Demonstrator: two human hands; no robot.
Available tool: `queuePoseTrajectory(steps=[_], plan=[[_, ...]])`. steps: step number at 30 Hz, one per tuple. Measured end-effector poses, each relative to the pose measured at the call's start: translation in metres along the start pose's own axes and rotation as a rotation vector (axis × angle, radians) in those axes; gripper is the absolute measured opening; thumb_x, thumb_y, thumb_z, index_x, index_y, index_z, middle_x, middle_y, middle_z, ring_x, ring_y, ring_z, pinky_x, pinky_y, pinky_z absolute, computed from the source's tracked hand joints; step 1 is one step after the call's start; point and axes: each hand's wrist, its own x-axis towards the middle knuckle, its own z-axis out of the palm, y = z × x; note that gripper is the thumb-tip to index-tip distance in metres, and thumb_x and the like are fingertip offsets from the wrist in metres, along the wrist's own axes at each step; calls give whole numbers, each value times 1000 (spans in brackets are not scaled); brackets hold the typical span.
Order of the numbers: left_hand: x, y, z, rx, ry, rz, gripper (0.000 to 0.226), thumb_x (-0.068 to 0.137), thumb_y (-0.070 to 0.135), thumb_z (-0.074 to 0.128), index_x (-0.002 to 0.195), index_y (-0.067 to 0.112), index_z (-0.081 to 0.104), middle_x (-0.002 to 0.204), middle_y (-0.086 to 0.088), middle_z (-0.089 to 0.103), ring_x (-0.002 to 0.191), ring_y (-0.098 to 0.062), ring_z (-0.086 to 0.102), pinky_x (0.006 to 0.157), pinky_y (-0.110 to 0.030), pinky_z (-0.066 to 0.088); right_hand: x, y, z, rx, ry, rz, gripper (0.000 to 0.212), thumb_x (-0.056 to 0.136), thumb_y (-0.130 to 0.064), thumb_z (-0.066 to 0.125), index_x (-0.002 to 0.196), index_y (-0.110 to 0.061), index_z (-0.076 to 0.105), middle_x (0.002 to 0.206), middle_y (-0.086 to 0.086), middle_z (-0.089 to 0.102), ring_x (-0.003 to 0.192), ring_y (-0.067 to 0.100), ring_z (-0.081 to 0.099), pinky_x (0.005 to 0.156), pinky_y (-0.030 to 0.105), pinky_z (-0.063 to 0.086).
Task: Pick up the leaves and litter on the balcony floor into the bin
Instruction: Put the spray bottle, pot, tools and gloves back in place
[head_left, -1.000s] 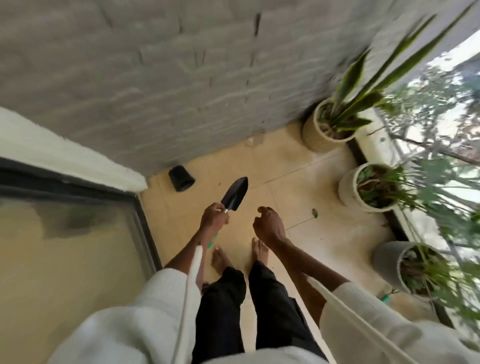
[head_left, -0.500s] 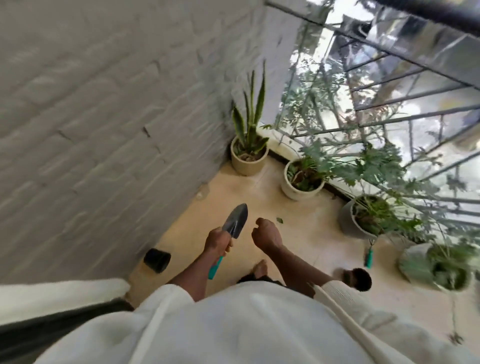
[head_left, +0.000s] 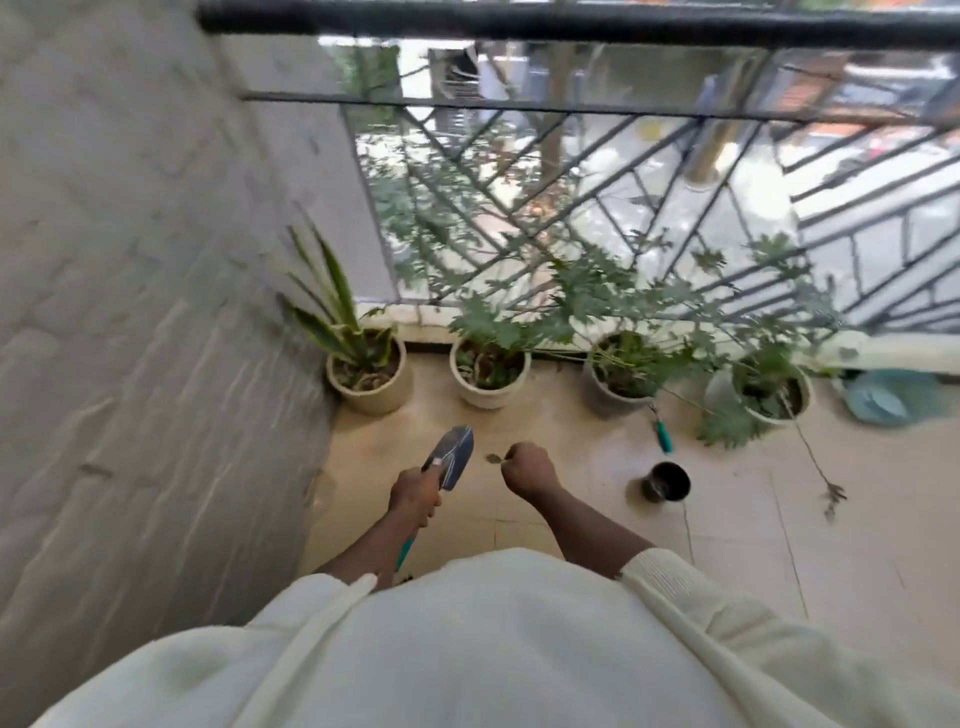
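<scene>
Standing over the floor (head_left: 727, 545), I see four pots (head_left: 488, 382) lining the railing (head_left: 571, 23). My left hand (head_left: 414, 491) grips the trowel (head_left: 453, 457); my right hand (head_left: 530, 469) is curled, pinching a leaf (head_left: 493, 458) above the tiles.

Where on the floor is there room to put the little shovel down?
Bare beige tile floor lies to the right, between the small dark cup and the picture's right edge. Another bare patch lies between the left hand holding the grey trowel and the cream pot by the brick wall. Along the railing, pots and leafy stems crowd the floor.
</scene>
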Motion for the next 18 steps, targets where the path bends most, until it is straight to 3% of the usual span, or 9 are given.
queuePoseTrajectory(steps=[10,15,18], plan=[[10,80,46,314,-311,217,42,99,42,49,96,4,65,70,-9,58,52,-20,45,47,-25,34,-41,54,-16,356,316,403,18,81,-3,49,80,3,66,83,17,66,81,33,64,69,34,52],[6,73,59,442,-456,296,42,100,42,45,98,4,62,70,-9,56,51,-19,44,46,-26,34,-69,56,11,457,423,544,15,82,-3,49,73,-1,60,73,13,60,73,31,58,62,30,45],[6,60,64,498,-530,334,42,100,43,45,94,5,62,66,-8,57,49,-20,46,45,-26,36,-88,61,27,558,502,650,18,86,-6,48,82,-4,66,84,12,64,76,28,57,65,30,46]])
